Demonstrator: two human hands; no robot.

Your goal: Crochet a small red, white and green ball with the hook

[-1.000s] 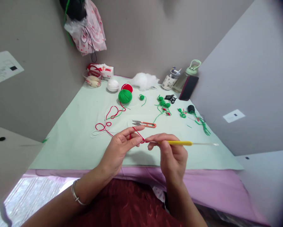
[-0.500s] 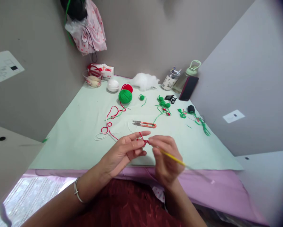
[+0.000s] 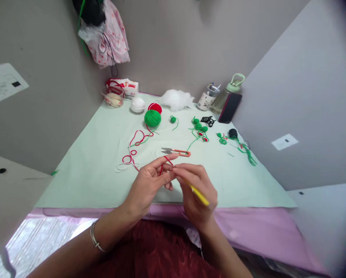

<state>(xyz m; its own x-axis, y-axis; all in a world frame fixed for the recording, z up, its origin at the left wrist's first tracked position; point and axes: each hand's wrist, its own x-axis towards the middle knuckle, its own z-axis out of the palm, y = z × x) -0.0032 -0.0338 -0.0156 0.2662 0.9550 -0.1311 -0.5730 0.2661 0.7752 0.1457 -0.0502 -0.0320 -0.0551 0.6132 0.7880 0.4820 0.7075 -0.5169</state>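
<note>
My left hand (image 3: 151, 181) is closed in a pinch on a strand of red yarn (image 3: 164, 164) that runs over its forefinger and trails away across the pale green table cover (image 3: 97, 170). My right hand (image 3: 196, 191) is closed round a yellow crochet hook (image 3: 199, 196), its tip meeting the yarn between the two hands. Both hands hover just above the table's front part. Orange thread snips (image 3: 177, 152) lie just beyond my fingers.
Further back lie a green yarn ball (image 3: 152, 118), a red ball (image 3: 156, 107), a white ball (image 3: 137, 104), white stuffing (image 3: 176, 99), small green crocheted pieces (image 3: 200, 128), a jar (image 3: 207, 98), a bottle (image 3: 229, 94) and a phone (image 3: 230, 108). Grey walls close in on three sides.
My right hand has turned so the hook's handle now points down towards me instead of out to the right. Both hands have drawn closer together on the yarn.
</note>
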